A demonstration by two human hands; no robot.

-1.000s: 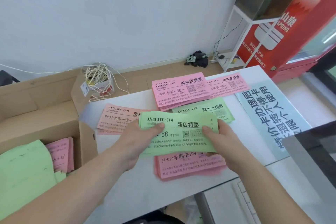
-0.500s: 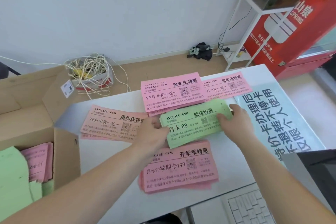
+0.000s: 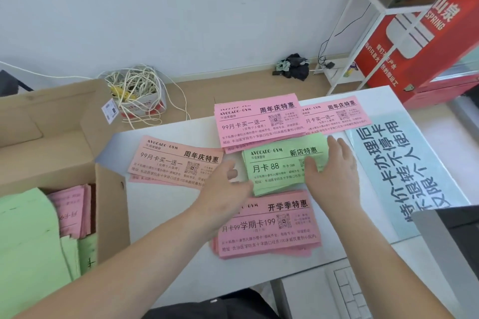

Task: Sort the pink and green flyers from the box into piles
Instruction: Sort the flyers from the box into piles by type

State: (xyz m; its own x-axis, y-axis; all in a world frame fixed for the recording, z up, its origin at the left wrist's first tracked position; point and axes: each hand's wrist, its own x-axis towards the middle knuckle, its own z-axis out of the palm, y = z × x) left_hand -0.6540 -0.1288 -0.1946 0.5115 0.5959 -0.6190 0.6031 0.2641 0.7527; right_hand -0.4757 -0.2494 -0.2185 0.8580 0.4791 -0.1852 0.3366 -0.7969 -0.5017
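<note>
A green flyer pile [image 3: 274, 166] lies in the middle of the white table [image 3: 160, 210]. My right hand [image 3: 334, 171] rests flat on its right half, fingers straight. My left hand [image 3: 225, 189] hovers just left of the pile, blurred, fingers relaxed and holding nothing. Pink piles lie around it: one far centre [image 3: 256, 119], one far right [image 3: 337, 114], one to the left [image 3: 173, 160], one near me [image 3: 269, 225]. The cardboard box [image 3: 111, 202] at left holds green flyers [image 3: 28, 235] and pink flyers [image 3: 72, 210].
A pale blue printed sign [image 3: 404, 166] lies on the table's right side. A keyboard [image 3: 350, 292] and a dark monitor edge [image 3: 456, 248] sit at the lower right. On the floor beyond are a box of tangled cord [image 3: 134, 90], a white shelf and a red cooler [image 3: 425, 41].
The green flyers went from held in both hands above the table to lying on the green pile. My left hand has let go and drawn back left; my right hand now lies flat on top.
</note>
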